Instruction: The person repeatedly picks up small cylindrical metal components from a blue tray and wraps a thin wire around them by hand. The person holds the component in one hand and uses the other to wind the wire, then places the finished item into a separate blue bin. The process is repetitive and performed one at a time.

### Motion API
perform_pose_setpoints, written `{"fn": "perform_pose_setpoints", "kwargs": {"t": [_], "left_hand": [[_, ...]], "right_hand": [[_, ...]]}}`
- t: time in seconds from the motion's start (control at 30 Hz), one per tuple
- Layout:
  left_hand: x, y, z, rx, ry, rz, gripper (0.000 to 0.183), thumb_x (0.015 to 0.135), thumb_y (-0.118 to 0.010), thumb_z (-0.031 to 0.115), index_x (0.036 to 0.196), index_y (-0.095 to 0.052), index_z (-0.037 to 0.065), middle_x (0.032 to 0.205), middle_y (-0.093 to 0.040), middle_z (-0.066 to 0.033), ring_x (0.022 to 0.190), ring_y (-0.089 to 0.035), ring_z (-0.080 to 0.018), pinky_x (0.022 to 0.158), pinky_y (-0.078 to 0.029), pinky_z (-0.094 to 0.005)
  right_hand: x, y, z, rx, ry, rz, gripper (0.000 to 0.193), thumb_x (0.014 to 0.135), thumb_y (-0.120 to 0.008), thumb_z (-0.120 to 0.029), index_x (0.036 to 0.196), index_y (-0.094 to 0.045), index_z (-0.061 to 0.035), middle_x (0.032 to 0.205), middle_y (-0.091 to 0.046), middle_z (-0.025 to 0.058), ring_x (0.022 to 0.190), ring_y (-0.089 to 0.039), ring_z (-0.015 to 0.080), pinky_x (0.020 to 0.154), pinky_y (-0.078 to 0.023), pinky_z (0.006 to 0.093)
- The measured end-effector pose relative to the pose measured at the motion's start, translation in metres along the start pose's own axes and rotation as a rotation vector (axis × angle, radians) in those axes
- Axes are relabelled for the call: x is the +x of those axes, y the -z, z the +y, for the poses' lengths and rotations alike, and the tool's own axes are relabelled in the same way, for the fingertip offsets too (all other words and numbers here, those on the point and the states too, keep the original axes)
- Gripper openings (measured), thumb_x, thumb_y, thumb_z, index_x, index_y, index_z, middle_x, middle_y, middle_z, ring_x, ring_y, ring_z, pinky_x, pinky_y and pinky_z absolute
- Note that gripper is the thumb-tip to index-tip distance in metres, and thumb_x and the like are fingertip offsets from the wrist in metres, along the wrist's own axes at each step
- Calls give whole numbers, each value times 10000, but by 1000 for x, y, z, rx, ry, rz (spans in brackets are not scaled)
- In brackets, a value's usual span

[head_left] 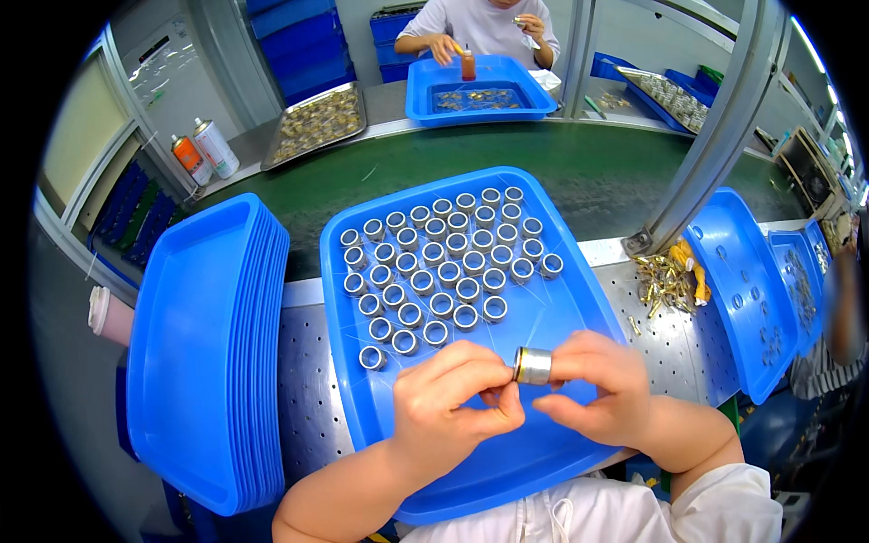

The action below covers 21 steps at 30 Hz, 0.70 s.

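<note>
A shiny short metal cylinder (536, 366) with a yellowish rim at its left end is held above the near part of a blue tray (579, 312). My right hand (601, 382) is closed on the cylinder's right end, with the thumb apart below it. My left hand (457, 391) is pinched at the cylinder's left end; whatever lies between those fingertips is hidden. In the tray, beyond my hands, stand several rows of similar open-topped metal rings (450, 272), with fine clear strands among them.
Left is a stack of blue trays (195, 353). Brass-coloured parts (668, 282) lie right, beside another blue tray (747, 299) and a metal post (715, 136). A green belt (380, 167) runs behind; across it a person (493, 27) works over a blue basin (480, 113).
</note>
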<state>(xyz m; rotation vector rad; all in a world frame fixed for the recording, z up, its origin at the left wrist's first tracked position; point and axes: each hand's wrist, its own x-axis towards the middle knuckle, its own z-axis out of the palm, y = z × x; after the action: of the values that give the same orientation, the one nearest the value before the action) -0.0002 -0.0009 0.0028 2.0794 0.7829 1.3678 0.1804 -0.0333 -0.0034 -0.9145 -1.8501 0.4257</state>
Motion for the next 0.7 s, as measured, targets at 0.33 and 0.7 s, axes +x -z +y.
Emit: {"fn": "perform_pose_setpoints", "kwargs": {"t": [0.33,0.7], "left_hand": [[-2,-2,-3,-165,170,-4,178,605,-680,-110,757,-645,-23,785,-622,-96,636,-611,-115,550,-532,-209],[-2,2,-1,-4,37,-10,189,570,-681,-109,722,-627,-10,733,-614,-82,566,-589,-104,510,-498,-203]], "right_hand": [[3,2,6,-211,238,3,263,640,-764,-28,872,-639,-24,770,-597,67,587,-547,191,496,-412,280],[3,0,0,-36,112,1,313,634,-771,-14,915,-634,-25,792,-595,71,613,-561,193,509,-428,297]]}}
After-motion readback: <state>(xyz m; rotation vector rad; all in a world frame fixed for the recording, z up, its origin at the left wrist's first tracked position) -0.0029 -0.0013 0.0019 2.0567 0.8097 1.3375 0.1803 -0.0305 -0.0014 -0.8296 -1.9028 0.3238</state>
